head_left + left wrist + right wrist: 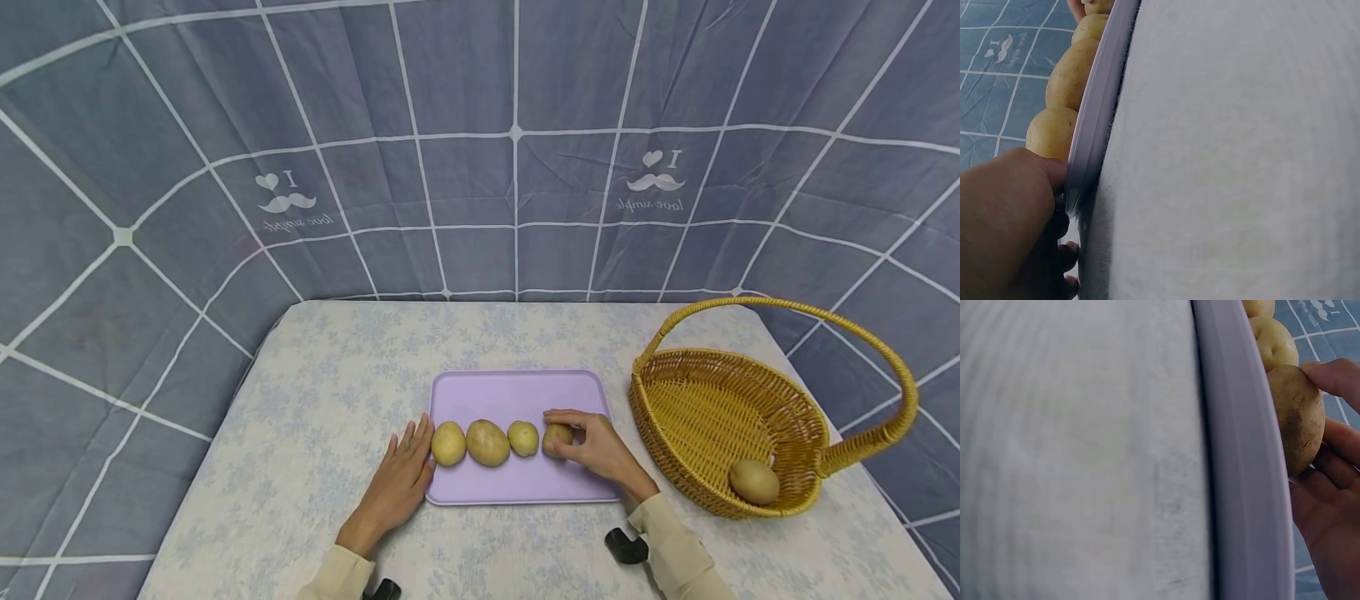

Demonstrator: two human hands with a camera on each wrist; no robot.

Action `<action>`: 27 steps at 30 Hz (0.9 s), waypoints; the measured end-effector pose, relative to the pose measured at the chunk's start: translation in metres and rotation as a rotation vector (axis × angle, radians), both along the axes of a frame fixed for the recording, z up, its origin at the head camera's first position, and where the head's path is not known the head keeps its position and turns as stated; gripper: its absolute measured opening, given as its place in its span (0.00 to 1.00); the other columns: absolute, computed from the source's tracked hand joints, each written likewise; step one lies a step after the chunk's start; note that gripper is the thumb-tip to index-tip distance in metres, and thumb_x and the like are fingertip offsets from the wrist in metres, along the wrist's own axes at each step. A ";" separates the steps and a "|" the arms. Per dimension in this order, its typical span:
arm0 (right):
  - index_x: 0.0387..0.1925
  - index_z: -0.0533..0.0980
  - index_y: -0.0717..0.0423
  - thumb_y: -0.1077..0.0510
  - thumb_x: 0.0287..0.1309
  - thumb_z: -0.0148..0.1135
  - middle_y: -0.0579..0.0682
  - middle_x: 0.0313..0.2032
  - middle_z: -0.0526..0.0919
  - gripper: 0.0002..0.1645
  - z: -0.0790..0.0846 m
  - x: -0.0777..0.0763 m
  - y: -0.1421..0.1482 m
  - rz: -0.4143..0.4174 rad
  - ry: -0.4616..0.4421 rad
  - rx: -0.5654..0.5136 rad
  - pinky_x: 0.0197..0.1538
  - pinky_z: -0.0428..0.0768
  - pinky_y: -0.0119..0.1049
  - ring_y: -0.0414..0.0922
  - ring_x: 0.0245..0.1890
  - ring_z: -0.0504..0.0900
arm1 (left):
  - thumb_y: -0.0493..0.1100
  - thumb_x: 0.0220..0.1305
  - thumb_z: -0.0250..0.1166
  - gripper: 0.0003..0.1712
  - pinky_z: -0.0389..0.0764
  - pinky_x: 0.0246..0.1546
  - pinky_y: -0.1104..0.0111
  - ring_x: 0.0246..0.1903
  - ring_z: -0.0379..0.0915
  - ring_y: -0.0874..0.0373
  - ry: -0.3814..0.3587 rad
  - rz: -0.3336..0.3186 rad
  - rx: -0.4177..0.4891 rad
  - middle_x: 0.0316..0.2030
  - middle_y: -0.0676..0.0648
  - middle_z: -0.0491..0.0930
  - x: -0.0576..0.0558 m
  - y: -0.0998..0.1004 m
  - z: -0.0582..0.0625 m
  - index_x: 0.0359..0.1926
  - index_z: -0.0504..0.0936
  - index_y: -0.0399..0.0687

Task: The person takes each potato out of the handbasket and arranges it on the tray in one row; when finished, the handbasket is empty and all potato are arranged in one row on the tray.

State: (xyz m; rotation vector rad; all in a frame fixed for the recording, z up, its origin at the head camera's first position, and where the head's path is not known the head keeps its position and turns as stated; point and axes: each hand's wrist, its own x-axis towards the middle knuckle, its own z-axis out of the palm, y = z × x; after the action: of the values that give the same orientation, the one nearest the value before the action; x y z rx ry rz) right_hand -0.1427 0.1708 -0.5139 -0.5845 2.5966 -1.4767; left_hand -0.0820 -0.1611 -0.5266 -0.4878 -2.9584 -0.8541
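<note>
On a lilac tray [517, 393] several potatoes lie in a row from left to right. At the row's right end, my right hand [600, 450] grips a brownish potato [1297, 422] between thumb and fingers, with dark marks on its skin. Left of it comes a small yellow potato [523, 438], then a large oval potato [487, 442]. The leftmost is a round yellow potato [448, 443]. My left hand [401, 479] rests at the tray's left edge with fingers straight, its thumb beside that potato in the left wrist view.
A golden wicker basket [651, 417] with a tall arched handle stands right of the tray, one potato [754, 482] inside. A pale floral cloth [360, 358] covers the table. Grey-blue gridded curtain [465, 183] hangs behind and at the sides.
</note>
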 end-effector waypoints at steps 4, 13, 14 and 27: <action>0.54 0.79 0.57 0.55 0.50 0.73 0.54 0.56 0.79 0.28 -0.003 -0.001 0.000 0.014 0.010 0.005 0.63 0.70 0.49 0.53 0.60 0.74 | 0.44 0.74 0.47 0.33 0.41 0.71 0.45 0.73 0.41 0.43 -0.017 0.003 -0.009 0.74 0.42 0.48 0.000 0.000 0.000 0.73 0.50 0.37; 0.58 0.76 0.62 0.58 0.53 0.71 0.58 0.60 0.75 0.30 0.002 0.000 -0.004 0.081 -0.002 -0.015 0.67 0.63 0.50 0.56 0.65 0.68 | 0.44 0.74 0.47 0.33 0.40 0.71 0.46 0.73 0.40 0.43 -0.028 0.008 -0.012 0.74 0.43 0.47 -0.001 -0.001 0.001 0.73 0.50 0.37; 0.58 0.75 0.62 0.58 0.53 0.70 0.59 0.61 0.74 0.30 0.002 0.000 -0.004 0.088 -0.006 -0.014 0.67 0.62 0.50 0.56 0.65 0.67 | 0.44 0.74 0.47 0.33 0.40 0.71 0.46 0.73 0.40 0.43 -0.028 0.009 -0.014 0.74 0.43 0.47 -0.001 0.000 0.001 0.73 0.50 0.37; 0.62 0.72 0.58 0.57 0.56 0.68 0.59 0.64 0.71 0.32 0.001 0.000 -0.005 0.083 -0.021 0.009 0.68 0.62 0.50 0.56 0.67 0.65 | 0.43 0.74 0.48 0.32 0.41 0.70 0.44 0.73 0.42 0.42 -0.005 0.009 -0.007 0.74 0.42 0.49 0.000 0.001 0.001 0.73 0.52 0.36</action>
State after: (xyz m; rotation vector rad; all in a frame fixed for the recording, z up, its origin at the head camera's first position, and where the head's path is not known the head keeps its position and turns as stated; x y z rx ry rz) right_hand -0.1423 0.1656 -0.5124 -0.6632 2.5289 -1.4372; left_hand -0.0818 -0.1604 -0.5251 -0.4730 -2.9665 -0.8452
